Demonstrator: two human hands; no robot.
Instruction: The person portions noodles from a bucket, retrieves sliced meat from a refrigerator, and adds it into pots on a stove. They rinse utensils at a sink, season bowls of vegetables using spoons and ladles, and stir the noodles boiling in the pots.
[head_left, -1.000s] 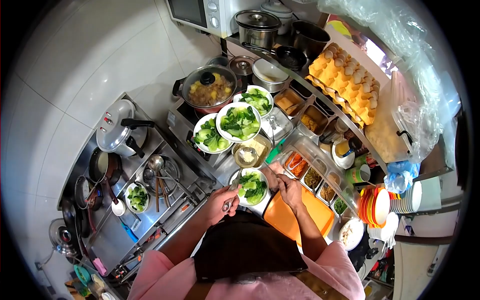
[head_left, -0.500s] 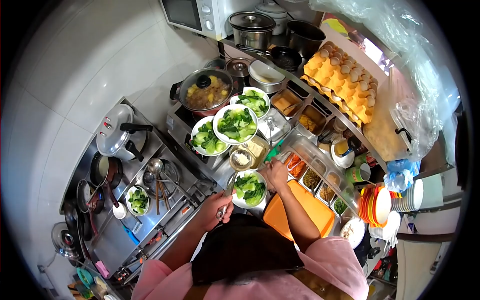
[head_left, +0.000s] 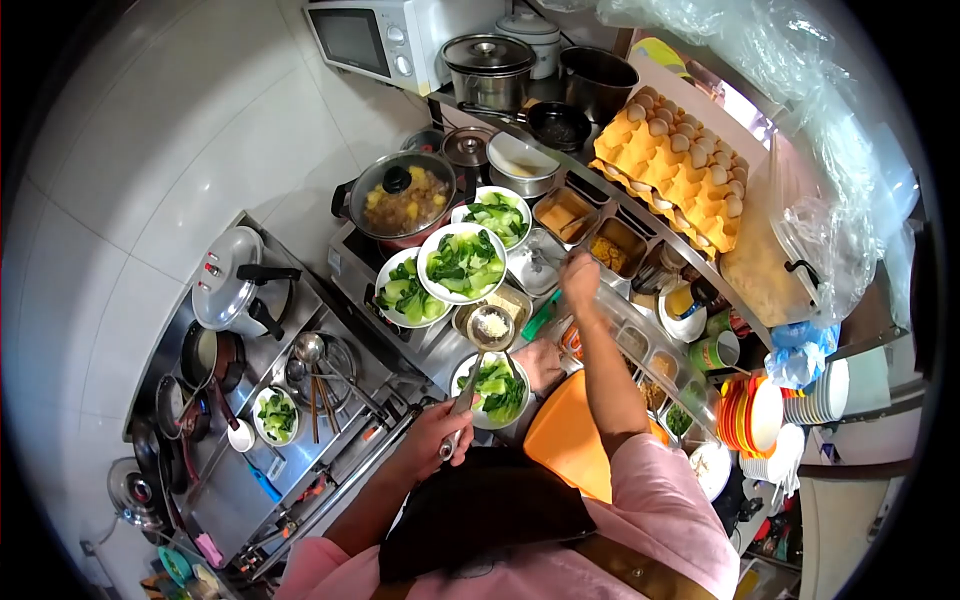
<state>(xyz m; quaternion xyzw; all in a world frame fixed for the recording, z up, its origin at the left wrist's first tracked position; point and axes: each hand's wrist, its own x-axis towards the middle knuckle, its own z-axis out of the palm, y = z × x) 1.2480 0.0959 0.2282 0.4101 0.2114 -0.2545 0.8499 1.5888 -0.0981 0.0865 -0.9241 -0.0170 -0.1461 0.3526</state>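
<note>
My left hand (head_left: 445, 432) is wrapped round the handle of a ladle (head_left: 491, 326). A small heap of pale, finely chopped food lies in the ladle's bowl, above a plate of bok choy (head_left: 500, 392). My right hand (head_left: 579, 280) is closed at the handle of a spoon (head_left: 549, 258), which dips into a metal tub of white contents (head_left: 530, 268). Beneath my right forearm, part of another hand (head_left: 540, 364) shows beside the plate; whose it is I cannot tell. A green handle (head_left: 541, 315) sticks up close by.
Several plates of bok choy (head_left: 462, 262) crowd together beside a lidded pot (head_left: 405, 197). Ingredient tubs (head_left: 617, 246) line the counter's right, near an orange lid (head_left: 570, 435). Egg trays (head_left: 670, 170) sit on the shelf above. Pans and a pressure cooker (head_left: 228, 278) stand at left.
My right hand has moved up and away from the green handle to the spoon in the white tub. My left hand still holds the ladle. The view has shifted slightly.
</note>
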